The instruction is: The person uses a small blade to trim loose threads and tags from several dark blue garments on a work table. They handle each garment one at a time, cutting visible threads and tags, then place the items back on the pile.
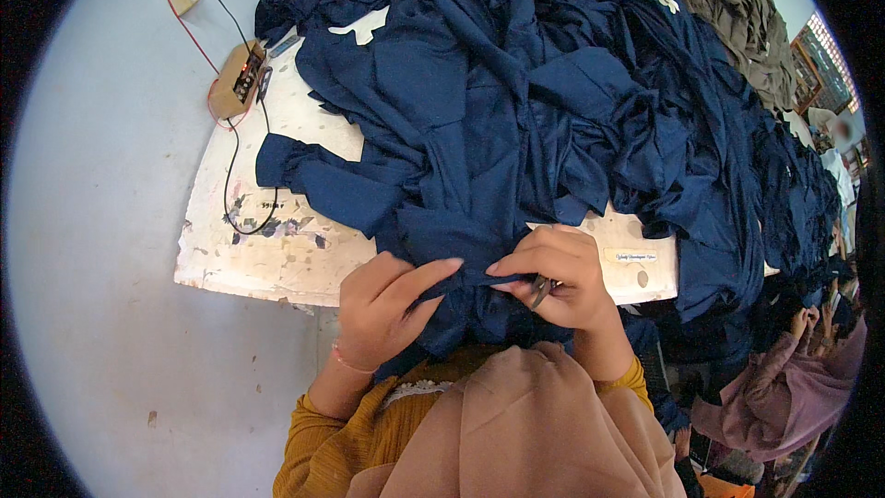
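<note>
A dark navy garment point(452, 231) hangs over the front edge of the table, its upper part spread back across the top. My left hand point(383, 300) is closed on a folded edge of it, the index finger stretched along the cloth. Close beside it, my right hand point(567, 277) pinches the same edge between thumb and forefinger. A small dark metal tool point(542, 290), perhaps thread snips, is tucked in my right hand's curled fingers. A gathered cuff point(277, 164) of navy cloth lies to the left on the table.
The worn white table point(318, 281) bears a large navy garment heap point(590, 83). Brown cloth point(728, 18) is piled at the far right. A power strip point(241, 78) with cables sits at the table's left edge. Another person point(784, 397) works at the lower right.
</note>
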Demonstrator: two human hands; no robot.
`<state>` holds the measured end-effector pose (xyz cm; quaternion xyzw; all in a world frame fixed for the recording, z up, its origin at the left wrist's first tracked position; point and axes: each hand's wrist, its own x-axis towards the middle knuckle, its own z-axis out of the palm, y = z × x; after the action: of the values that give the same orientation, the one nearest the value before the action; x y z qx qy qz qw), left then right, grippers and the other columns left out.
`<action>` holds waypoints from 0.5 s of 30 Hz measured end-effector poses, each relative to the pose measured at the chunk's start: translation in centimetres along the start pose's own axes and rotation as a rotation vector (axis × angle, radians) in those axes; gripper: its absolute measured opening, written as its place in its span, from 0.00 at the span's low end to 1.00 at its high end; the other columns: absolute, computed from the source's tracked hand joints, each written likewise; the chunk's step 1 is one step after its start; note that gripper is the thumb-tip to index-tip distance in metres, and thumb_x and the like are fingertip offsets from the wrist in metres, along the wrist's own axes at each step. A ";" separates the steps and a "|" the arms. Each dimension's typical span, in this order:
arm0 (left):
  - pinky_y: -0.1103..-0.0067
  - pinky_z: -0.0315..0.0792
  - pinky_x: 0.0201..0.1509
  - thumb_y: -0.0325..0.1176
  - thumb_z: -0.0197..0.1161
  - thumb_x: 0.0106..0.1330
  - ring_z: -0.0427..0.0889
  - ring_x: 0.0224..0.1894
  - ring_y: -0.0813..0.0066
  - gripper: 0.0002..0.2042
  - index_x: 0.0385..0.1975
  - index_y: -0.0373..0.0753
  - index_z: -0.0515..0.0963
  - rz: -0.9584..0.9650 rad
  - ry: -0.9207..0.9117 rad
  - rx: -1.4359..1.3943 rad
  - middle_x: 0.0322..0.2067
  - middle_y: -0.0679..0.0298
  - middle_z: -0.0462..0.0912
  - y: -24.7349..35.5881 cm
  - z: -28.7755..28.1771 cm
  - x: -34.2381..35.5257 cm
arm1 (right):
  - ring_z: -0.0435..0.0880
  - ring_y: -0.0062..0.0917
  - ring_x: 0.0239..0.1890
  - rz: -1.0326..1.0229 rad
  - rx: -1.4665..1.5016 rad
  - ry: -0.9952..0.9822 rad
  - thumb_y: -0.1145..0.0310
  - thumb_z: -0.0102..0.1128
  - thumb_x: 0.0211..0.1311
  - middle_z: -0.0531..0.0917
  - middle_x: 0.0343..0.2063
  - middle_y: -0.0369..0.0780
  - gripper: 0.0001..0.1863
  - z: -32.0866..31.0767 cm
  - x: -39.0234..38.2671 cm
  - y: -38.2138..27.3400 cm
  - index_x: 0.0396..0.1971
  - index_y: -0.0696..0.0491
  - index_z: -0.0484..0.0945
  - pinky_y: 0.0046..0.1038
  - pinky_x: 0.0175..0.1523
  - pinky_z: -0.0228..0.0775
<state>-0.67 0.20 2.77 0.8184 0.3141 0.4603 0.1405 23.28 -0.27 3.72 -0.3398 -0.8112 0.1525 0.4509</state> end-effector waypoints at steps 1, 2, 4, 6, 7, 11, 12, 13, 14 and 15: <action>0.75 0.68 0.26 0.19 0.70 0.49 0.75 0.23 0.67 0.14 0.38 0.36 0.84 -0.054 -0.084 -0.010 0.23 0.62 0.76 0.1 -0.2 0.3 | 0.80 0.25 0.24 0.009 0.090 0.018 0.72 0.70 0.51 0.81 0.25 0.36 0.07 0.2 0.3 0.4 0.32 0.50 0.85 0.24 0.29 0.66; 0.76 0.69 0.28 0.19 0.69 0.51 0.75 0.25 0.69 0.14 0.40 0.36 0.84 -0.053 -0.136 -0.110 0.25 0.62 0.77 -0.2 -0.2 0.2 | 0.80 0.25 0.24 0.019 0.180 0.036 0.72 0.69 0.53 0.81 0.25 0.37 0.06 0.4 0.4 0.7 0.32 0.51 0.85 0.24 0.29 0.66; 0.78 0.71 0.32 0.19 0.67 0.56 0.77 0.29 0.73 0.14 0.43 0.36 0.84 -0.046 -0.238 -0.314 0.29 0.61 0.78 -1.5 0.0 -0.3 | 0.78 0.24 0.24 0.152 0.279 0.025 0.74 0.66 0.57 0.80 0.26 0.39 0.04 1.1 0.7 1.0 0.32 0.54 0.84 0.23 0.30 0.65; 0.79 0.73 0.40 0.20 0.64 0.61 0.79 0.35 0.73 0.11 0.43 0.35 0.83 -0.143 -0.164 -0.531 0.35 0.60 0.80 -1.9 0.8 -0.8 | 0.75 0.22 0.27 0.257 0.366 0.008 0.76 0.61 0.63 0.78 0.27 0.42 0.03 2.2 0.6 1.8 0.33 0.59 0.82 0.23 0.32 0.64; 0.79 0.73 0.44 0.21 0.62 0.64 0.79 0.38 0.74 0.10 0.43 0.34 0.83 -0.194 -0.127 -0.638 0.38 0.59 0.81 -1.9 1.2 -0.8 | 0.75 0.23 0.27 0.258 0.390 -0.001 0.76 0.60 0.63 0.78 0.27 0.41 0.04 3.1 0.4 2.6 0.34 0.59 0.82 0.23 0.32 0.65; 0.75 0.70 0.58 0.24 0.55 0.68 0.80 0.49 0.67 0.10 0.45 0.30 0.81 -0.218 -0.138 -0.692 0.47 0.55 0.81 -1.7 2.0 -0.2 | 0.78 0.29 0.29 0.256 0.248 0.077 0.74 0.58 0.66 0.77 0.27 0.42 0.05 4.7 -0.2 4.1 0.33 0.59 0.80 0.27 0.33 0.68; 0.75 0.70 0.57 0.24 0.55 0.68 0.80 0.48 0.67 0.10 0.45 0.31 0.81 -0.214 -0.155 -0.673 0.46 0.56 0.81 -1.8 2.0 -0.4 | 0.79 0.30 0.29 0.258 0.077 0.143 0.73 0.58 0.66 0.77 0.27 0.43 0.05 4.2 -0.1 4.2 0.32 0.58 0.79 0.28 0.34 0.69; 0.76 0.70 0.56 0.24 0.55 0.69 0.80 0.48 0.68 0.10 0.45 0.31 0.80 -0.215 -0.169 -0.652 0.46 0.56 0.81 -2.0 2.0 -0.6 | 0.80 0.31 0.30 0.258 -0.090 0.205 0.72 0.58 0.66 0.77 0.27 0.43 0.06 3.7 -0.1 4.3 0.31 0.58 0.79 0.28 0.34 0.70; 0.76 0.71 0.55 0.24 0.55 0.69 0.80 0.47 0.68 0.10 0.45 0.31 0.80 -0.219 -0.171 -0.623 0.45 0.56 0.81 -1.9 1.9 -0.6 | 0.83 0.35 0.32 0.420 -0.197 0.121 0.71 0.59 0.65 0.79 0.29 0.44 0.05 2.9 -0.2 4.0 0.35 0.56 0.78 0.29 0.37 0.73; 0.76 0.71 0.55 0.24 0.55 0.69 0.80 0.47 0.68 0.10 0.45 0.31 0.80 -0.222 -0.174 -0.594 0.45 0.56 0.81 -1.7 1.8 -0.5 | 0.83 0.36 0.32 0.430 -0.097 0.085 0.70 0.59 0.65 0.79 0.29 0.44 0.06 2.2 0.1 3.1 0.37 0.56 0.77 0.30 0.37 0.73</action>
<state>-0.02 1.24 0.57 0.7387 0.2403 0.4419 0.4487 22.69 2.15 0.83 -0.5321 -0.7068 0.1916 0.4250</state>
